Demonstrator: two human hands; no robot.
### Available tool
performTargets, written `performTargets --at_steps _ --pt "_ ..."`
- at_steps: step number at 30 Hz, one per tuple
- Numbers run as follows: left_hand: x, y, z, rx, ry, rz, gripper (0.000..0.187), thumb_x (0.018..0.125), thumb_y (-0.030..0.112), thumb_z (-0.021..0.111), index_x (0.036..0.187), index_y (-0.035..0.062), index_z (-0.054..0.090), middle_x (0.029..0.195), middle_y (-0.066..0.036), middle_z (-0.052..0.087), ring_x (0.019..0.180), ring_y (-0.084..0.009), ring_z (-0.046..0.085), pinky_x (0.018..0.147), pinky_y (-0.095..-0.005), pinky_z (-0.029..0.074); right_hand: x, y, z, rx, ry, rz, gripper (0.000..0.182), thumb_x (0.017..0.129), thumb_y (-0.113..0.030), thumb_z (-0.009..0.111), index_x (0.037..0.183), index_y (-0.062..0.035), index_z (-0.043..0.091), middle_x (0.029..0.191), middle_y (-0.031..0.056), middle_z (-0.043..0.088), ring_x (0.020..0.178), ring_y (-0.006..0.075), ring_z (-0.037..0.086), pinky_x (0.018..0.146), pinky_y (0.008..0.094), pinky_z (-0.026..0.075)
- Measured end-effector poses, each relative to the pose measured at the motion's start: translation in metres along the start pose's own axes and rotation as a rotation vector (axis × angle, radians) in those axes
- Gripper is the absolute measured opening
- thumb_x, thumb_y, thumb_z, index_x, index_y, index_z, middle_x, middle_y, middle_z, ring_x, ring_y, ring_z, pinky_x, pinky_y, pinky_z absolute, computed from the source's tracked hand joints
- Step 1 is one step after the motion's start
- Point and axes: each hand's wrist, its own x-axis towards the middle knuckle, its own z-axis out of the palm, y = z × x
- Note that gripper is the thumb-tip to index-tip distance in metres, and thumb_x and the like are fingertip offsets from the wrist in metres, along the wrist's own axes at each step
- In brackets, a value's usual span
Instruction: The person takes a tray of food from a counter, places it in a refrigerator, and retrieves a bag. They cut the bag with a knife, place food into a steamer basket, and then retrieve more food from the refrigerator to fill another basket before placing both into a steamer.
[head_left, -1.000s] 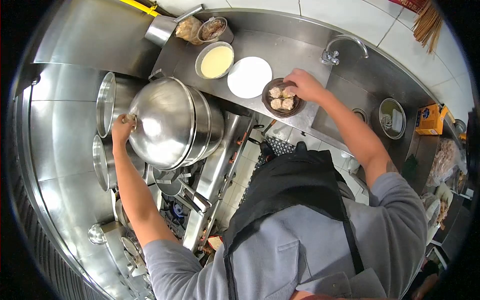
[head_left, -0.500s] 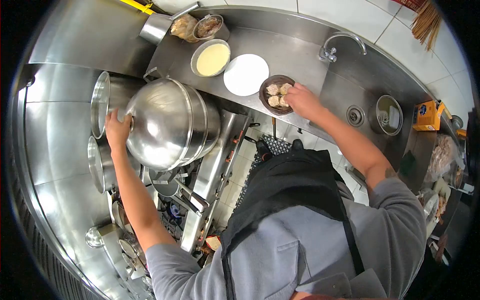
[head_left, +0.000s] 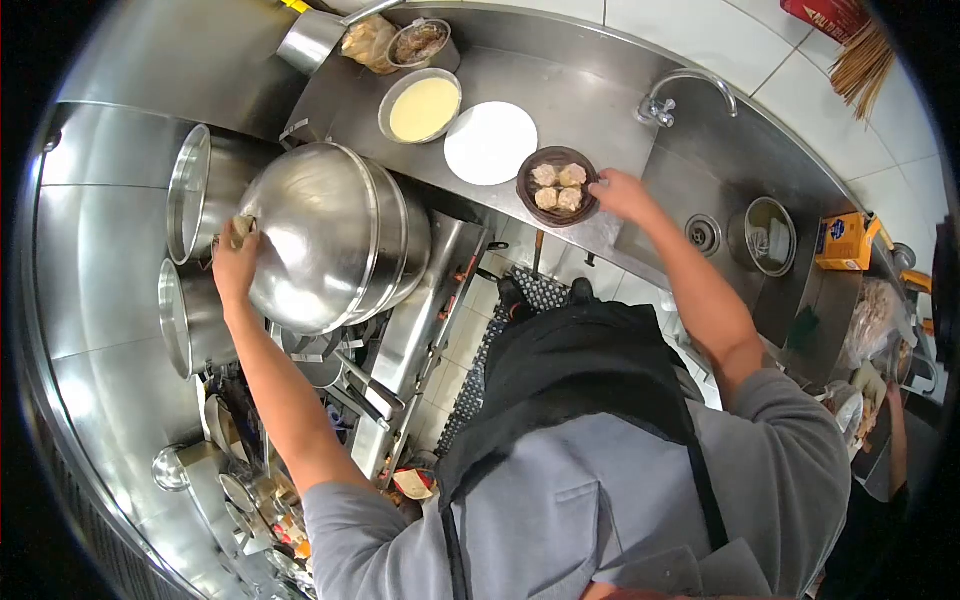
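My left hand is closed around the knob of a big domed steel lid, which sits on a large pot at the stove. On the counter's front edge rests a small round dark steamer basket with several open-topped dumplings inside. My right hand pinches the right rim of this basket. Beside the basket lies a white round plate or lid, and left of that stands a bowl of pale yellow liquid.
Two tall steel pots stand behind the lid. To the right is a sink with a faucet and a steel pot. An orange box stands beyond it. Another person's gloved hand shows at far right.
My right hand has moved from above the dumplings to the basket's right rim. My left hand stays at the lid's knob. A co-worker's gloved hand has come into view at right.
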Motion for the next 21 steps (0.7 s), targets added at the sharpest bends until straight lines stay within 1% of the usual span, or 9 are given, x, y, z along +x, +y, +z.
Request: performTargets --at_steps 2,5,7,11,13,15,17,19,21 --pt "0.007 -0.010 0.002 -0.076 -0.077 0.003 0.063 0.079 0.039 0.069 0.133 0.0072 0.058 0.122 -0.023 0.064 0.112 -0.0368 0.062 0.097 -0.0413 0.047 0.000 -0.020 -0.005 -0.032 -0.148 0.082 0.042 0.086 -0.032 0.057 0.092 0.0075 0.069 0.091 0.0280 0.069 0.090 0.0412 0.068 0.085 0.0468 0.053" --pt "0.018 -0.006 -0.008 -0.053 -0.133 0.010 0.061 0.075 0.036 0.068 0.127 0.0045 0.061 0.115 -0.024 0.067 0.107 -0.0371 0.064 0.094 -0.0414 0.048 0.008 -0.026 0.004 -0.261 -0.055 -0.006 0.040 0.085 -0.030 0.056 0.089 0.0077 0.069 0.091 0.0300 0.068 0.091 0.0429 0.067 0.085 0.0483 0.053" --pt "0.028 -0.008 -0.013 -0.035 -0.186 -0.010 0.061 0.071 0.035 0.070 0.123 0.0038 0.064 0.108 -0.023 0.069 0.103 -0.0373 0.066 0.091 -0.0410 0.050 0.011 -0.028 0.001 -0.233 -0.080 0.009 0.040 0.084 -0.029 0.056 0.088 0.0085 0.069 0.091 0.0318 0.066 0.091 0.0436 0.067 0.085 0.0499 0.052" --pt "0.019 -0.003 -0.063 -0.105 -0.134 -0.012 0.059 0.069 0.030 0.073 0.120 0.0005 0.065 0.104 -0.023 0.070 0.098 -0.0340 0.068 0.087 -0.0388 0.051 0.008 -0.045 -0.035 -0.361 0.032 -0.190 0.039 0.083 -0.027 0.056 0.088 0.0089 0.067 0.089 0.0314 0.066 0.088 0.0453 0.066 0.084 0.0505 0.052" --pt "0.018 -0.016 -0.097 -0.134 -0.092 -0.050 0.059 0.069 0.029 0.073 0.120 -0.0006 0.065 0.102 -0.021 0.071 0.094 -0.0311 0.068 0.084 -0.0367 0.050 -0.012 -0.111 -0.070 -0.289 -0.039 -0.188 0.038 0.086 -0.027 0.054 0.088 0.0086 0.067 0.089 0.0325 0.065 0.087 0.0455 0.065 0.082 0.0505 0.052" --pt "0.007 -0.007 -0.144 -0.112 -0.034 -0.089 0.057 0.070 0.029 0.072 0.118 -0.0010 0.065 0.098 -0.018 0.070 0.087 -0.0272 0.066 0.080 -0.0356 0.050 0.006 -0.156 -0.079 -0.344 -0.050 -0.327 0.037 0.088 -0.027 0.052 0.084 0.0070 0.067 0.079 0.0293 0.066 0.079 0.0404 0.068 0.076 0.0480 0.054" --pt "0.002 -0.010 -0.177 -0.099 -0.015 -0.156 0.054 0.071 0.029 0.072 0.116 -0.0008 0.066 0.092 -0.014 0.069 0.079 -0.0221 0.064 0.074 -0.0332 0.049 0.024 -0.226 -0.081 -0.481 -0.159 -0.519 0.039 0.090 -0.027 0.051 0.078 0.0072 0.066 0.066 0.0234 0.065 0.066 0.0337 0.070 0.069 0.0444 0.055" --pt "-0.002 -0.023 -0.197 -0.112 -0.018 -0.262 0.051 0.071 0.028 0.071 0.114 -0.0005 0.066 0.086 -0.010 0.067 0.074 -0.0177 0.060 0.068 -0.0306 0.048 0.030 -0.309 -0.064 -0.468 -0.271 -0.541 0.042 0.091 -0.027 0.050 0.072 0.0085 0.064 0.058 0.0201 0.064 0.055 0.0283 0.069 0.063 0.0407 0.056" --pt "-0.007 -0.048 -0.208 -0.152 -0.001 -0.309 0.049 0.071 0.027 0.071 0.111 0.0000 0.067 0.083 -0.007 0.065 0.070 -0.0149 0.057 0.064 -0.0287 0.045 0.041 -0.376 -0.024 -0.349 -0.365 -0.539 0.037 0.090 -0.014 0.048 0.068 0.0124 0.061 0.063 0.0250 0.064 0.052 0.0295 0.068 0.051 0.0419 0.057"
